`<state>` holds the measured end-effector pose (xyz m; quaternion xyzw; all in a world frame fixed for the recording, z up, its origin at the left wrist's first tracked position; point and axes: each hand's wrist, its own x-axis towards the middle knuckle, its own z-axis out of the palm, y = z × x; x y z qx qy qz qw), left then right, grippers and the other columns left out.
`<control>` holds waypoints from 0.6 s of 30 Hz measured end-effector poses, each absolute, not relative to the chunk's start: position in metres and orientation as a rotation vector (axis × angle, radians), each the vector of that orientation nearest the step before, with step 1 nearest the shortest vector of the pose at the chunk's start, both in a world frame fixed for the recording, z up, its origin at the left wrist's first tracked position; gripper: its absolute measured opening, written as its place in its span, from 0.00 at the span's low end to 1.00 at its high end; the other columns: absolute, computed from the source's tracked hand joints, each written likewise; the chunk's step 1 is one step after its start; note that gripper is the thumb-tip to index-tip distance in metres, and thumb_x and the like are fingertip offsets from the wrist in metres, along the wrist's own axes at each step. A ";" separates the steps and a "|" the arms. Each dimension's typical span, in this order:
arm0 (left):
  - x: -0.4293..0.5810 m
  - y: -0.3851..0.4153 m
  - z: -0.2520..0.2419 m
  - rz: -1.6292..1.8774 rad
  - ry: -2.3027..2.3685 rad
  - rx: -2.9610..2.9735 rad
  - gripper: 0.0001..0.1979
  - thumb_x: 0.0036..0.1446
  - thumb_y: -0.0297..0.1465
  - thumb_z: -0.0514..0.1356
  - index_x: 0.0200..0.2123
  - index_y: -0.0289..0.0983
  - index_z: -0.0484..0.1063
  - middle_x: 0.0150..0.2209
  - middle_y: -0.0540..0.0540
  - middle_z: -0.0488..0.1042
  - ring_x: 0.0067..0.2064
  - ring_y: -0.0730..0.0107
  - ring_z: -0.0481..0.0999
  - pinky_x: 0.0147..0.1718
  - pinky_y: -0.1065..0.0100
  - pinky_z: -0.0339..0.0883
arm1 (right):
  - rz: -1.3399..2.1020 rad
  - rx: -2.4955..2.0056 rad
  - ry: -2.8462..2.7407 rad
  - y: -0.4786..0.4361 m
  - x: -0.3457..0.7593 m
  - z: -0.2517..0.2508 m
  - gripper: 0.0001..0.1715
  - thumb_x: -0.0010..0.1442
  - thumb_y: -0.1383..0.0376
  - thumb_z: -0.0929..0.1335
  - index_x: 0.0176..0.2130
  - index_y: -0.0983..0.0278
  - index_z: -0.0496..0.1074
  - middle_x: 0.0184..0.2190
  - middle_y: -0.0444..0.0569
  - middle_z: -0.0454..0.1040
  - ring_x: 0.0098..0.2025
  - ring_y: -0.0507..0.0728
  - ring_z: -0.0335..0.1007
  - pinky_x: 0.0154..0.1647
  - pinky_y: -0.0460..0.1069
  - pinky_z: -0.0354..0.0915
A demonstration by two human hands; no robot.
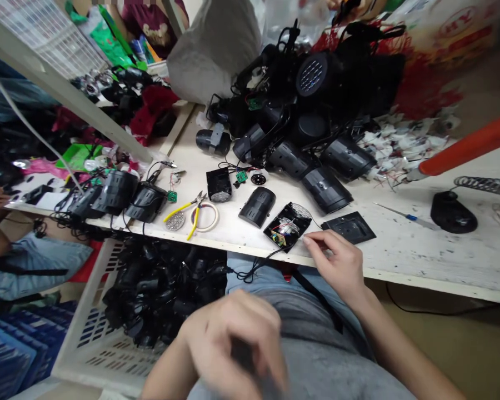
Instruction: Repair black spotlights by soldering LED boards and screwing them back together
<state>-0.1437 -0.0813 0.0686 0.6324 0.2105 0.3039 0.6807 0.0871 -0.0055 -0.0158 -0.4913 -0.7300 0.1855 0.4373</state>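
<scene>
My right hand (pixel 337 261) is at the table edge, thumb and fingertips pinched together beside an opened black housing half (pixel 289 225). What the pinch holds, if anything, is too small to make out. Inside that housing sit a silvery reflector, thin wires and a small circuit board (pixel 278 239); a black cable (pixel 252 272) runs from it over the edge. In front of my torso, my left hand (pixel 237 344) is raised, curled and smeared by motion, so its grip is unclear. A curved black cover (pixel 257 206) lies left of the housing, a flat black panel (pixel 350 226) to the right.
Yellow-handled cutters (pixel 195 216) rest on a tape roll (pixel 210 216). A screwdriver (pixel 408 215) and an orange tool (pixel 470 143) are at right. Black lamp housings (pixel 327 189) pile up behind. Below left stands a white crate (pixel 83 339) of black parts. Another person's leg (pixel 37 258) shows at left.
</scene>
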 end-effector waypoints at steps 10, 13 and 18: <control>-0.206 -0.121 -0.075 -0.078 2.071 1.623 0.31 0.49 0.24 0.69 0.58 0.38 0.71 0.52 0.36 0.74 0.53 0.48 0.76 0.51 0.51 0.72 | 0.449 -1.164 -1.882 0.000 0.084 -0.023 0.06 0.67 0.66 0.68 0.38 0.63 0.76 0.30 0.46 0.78 0.28 0.52 0.73 0.30 0.48 0.70; -0.199 -0.126 -0.088 0.031 1.971 1.677 0.33 0.54 0.22 0.65 0.63 0.42 0.66 0.59 0.39 0.70 0.57 0.54 0.73 0.58 0.53 0.68 | 0.404 -1.138 -1.894 0.000 0.083 -0.025 0.05 0.67 0.66 0.69 0.38 0.63 0.76 0.32 0.46 0.78 0.28 0.52 0.73 0.30 0.47 0.71; -0.192 -0.118 -0.092 0.112 1.916 1.783 0.15 0.59 0.24 0.63 0.49 0.40 0.76 0.50 0.42 0.75 0.51 0.56 0.73 0.54 0.53 0.69 | 0.380 -1.115 -1.891 0.002 0.080 -0.030 0.02 0.66 0.66 0.71 0.39 0.63 0.75 0.31 0.46 0.77 0.27 0.51 0.73 0.29 0.46 0.71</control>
